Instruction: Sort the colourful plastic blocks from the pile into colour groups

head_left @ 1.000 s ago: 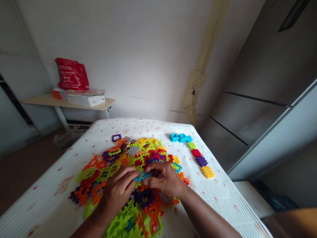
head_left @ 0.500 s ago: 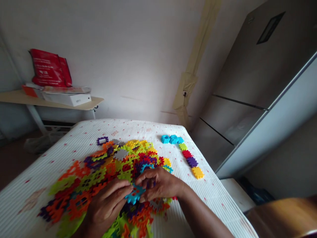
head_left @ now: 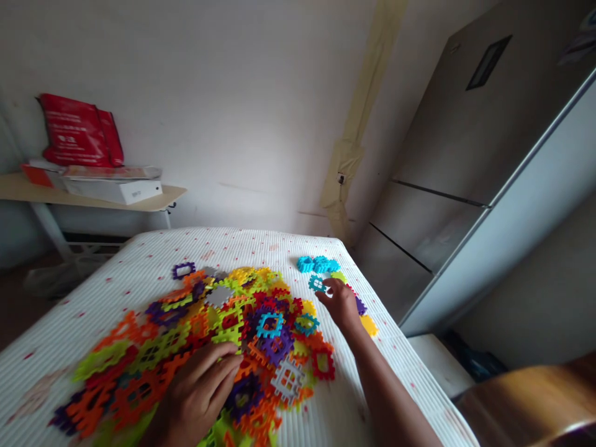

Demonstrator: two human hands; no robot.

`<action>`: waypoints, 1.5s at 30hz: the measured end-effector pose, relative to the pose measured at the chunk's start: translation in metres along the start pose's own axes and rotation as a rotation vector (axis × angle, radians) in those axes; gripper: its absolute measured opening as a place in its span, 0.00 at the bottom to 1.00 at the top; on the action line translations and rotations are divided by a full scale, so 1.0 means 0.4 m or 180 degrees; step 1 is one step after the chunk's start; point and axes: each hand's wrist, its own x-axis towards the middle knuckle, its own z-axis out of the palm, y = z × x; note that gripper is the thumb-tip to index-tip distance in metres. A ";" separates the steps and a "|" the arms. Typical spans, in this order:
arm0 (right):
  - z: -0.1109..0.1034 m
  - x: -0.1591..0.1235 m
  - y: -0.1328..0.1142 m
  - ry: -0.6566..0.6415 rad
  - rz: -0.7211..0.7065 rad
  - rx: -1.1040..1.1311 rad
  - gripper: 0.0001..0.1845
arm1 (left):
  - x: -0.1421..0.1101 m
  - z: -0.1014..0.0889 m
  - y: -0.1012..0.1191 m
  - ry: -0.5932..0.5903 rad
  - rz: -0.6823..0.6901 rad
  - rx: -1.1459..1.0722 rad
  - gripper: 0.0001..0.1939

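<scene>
My right hand [head_left: 342, 303] is over the right part of the table, its thumb and fingers pinching a teal square window tile [head_left: 317, 284] with notched edges by its right side. Just beyond that tile lie blue notched tiles [head_left: 321, 264] in a group. My left hand [head_left: 200, 382] hovers at or rests on the near side of a big heap of coloured notched tiles [head_left: 233, 316]; its fingers are loosely bent and slightly apart, with nothing visible in them. Close to its fingertips are a purple tile [head_left: 244, 394] and a grey window tile [head_left: 287, 379].
A yellow tile [head_left: 369, 326] and a purple tile [head_left: 360, 305] lie in a row along the table's right side, partly behind my right hand. A grey refrigerator [head_left: 419, 186] stands to the right. At the left, a side table [head_left: 172, 197] bears a red bag [head_left: 81, 130] and boxes.
My right hand has carried the teal tile from above the heap away to the right and farther back. My left hand has let go of it and stays near the heap.
</scene>
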 end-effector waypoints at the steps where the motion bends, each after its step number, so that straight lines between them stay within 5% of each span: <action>1: 0.019 0.001 0.027 0.0048 0.0076 -0.0184 0.11 | -0.004 0.004 -0.002 -0.0026 -0.0042 -0.0032 0.09; 7: 0.086 -0.009 0.089 -0.0213 0.0468 -0.0947 0.13 | -0.005 0.016 -0.013 0.0010 0.0055 -0.0046 0.07; 14: 0.076 -0.008 0.075 -0.0470 0.0601 -0.1158 0.14 | -0.006 0.023 -0.014 0.0002 -0.0003 -0.0071 0.07; 22: 0.122 0.034 0.023 -0.0467 0.1225 -0.1503 0.27 | 0.003 0.015 -0.011 0.0041 0.0009 -0.0009 0.07; 27: 0.123 0.041 0.017 -0.0578 0.1022 -0.1467 0.20 | 0.005 0.012 -0.012 0.0066 -0.0030 -0.0067 0.07; 40: 0.120 0.038 0.031 -0.0579 0.0878 -0.1327 0.22 | 0.006 0.008 -0.009 0.0030 0.0061 0.0017 0.08; 45: 0.072 0.101 0.049 -0.0137 0.0704 -0.1076 0.21 | 0.011 0.005 -0.007 0.0067 0.0098 0.0055 0.08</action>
